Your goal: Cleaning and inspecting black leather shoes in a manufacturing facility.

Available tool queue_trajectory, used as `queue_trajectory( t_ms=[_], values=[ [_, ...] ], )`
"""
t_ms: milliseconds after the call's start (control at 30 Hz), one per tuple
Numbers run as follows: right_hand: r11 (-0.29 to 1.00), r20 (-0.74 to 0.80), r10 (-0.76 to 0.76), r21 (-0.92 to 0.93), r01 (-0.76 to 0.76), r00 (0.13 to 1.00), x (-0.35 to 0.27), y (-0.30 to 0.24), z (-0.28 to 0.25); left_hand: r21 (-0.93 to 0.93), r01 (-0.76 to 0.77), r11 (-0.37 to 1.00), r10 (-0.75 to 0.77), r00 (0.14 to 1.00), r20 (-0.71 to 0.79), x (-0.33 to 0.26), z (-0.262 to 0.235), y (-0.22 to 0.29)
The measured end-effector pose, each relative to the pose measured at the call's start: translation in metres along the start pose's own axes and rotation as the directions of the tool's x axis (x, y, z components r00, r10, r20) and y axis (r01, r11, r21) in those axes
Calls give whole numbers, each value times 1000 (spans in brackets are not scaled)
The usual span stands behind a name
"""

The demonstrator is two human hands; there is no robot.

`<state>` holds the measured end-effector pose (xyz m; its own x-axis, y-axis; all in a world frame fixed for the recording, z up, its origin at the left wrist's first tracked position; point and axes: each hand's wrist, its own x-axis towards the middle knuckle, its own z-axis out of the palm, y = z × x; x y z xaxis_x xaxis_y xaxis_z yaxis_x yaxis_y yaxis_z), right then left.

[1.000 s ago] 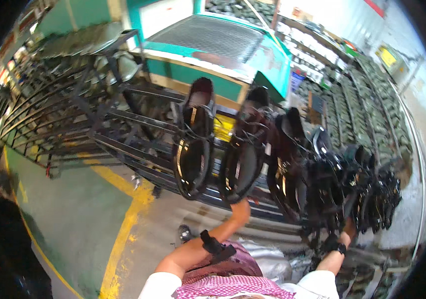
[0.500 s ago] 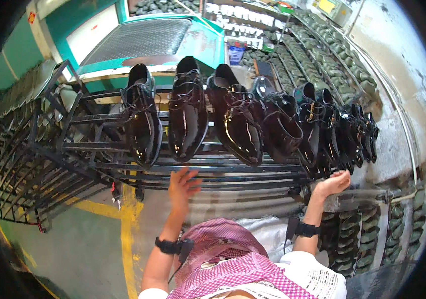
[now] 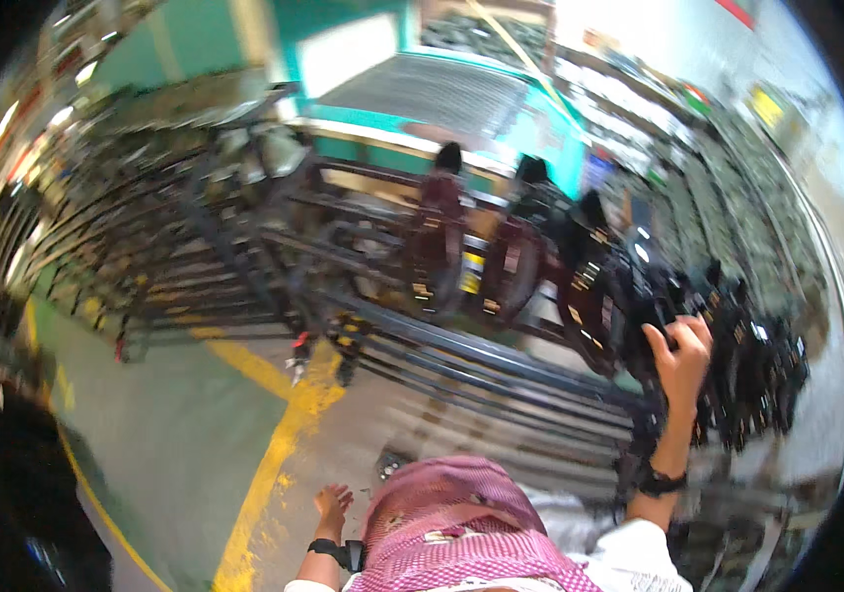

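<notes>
Glossy black lace-up dress shoes [image 3: 434,242] stand toes toward me in a row on a black metal rack [image 3: 441,345]. More dark shoes [image 3: 737,365] crowd its right end, blurred together. My right hand [image 3: 683,350] is raised in front of the shoes right of the middle. Its fingers are curled with the thumb apart, and nothing shows between them; whether it touches a shoe I cannot tell. Low beside my pink checked apron [image 3: 471,533], my left hand [image 3: 334,500] hangs away from the rack, fingers apart and holding nothing.
Another black rack [image 3: 175,247] spreads across the left. A teal machine [image 3: 432,94] with a ridged grey top stands behind the shoes. Shelves of grey-green shoe-shaped pieces [image 3: 728,197] line the right back. Yellow stripes [image 3: 279,464] mark the floor. A dark shape [image 3: 22,483] fills the lower left.
The view has swung, so the rack and shoes sit farther right and tilted. My left hand has dropped from the rack's front to beside the apron. My right hand has risen to the shoes.
</notes>
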<state>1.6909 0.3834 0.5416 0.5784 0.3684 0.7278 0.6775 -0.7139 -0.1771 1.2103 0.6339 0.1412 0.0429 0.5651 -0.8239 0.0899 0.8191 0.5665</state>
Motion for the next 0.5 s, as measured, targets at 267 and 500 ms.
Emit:
queue_trajectory(
  t_ms=[267, 500],
  values=[
    [937, -357, 349, 156, -313, 866, 0, 52, -17, -252, -2, 968, -41, 985, -166, -69, -45, -22],
    [955, -692, -225, -296, 16, 686, 8, -36, -73, -323, -180, 929, 174, 984, -48, -105, -44, 9]
  ],
)
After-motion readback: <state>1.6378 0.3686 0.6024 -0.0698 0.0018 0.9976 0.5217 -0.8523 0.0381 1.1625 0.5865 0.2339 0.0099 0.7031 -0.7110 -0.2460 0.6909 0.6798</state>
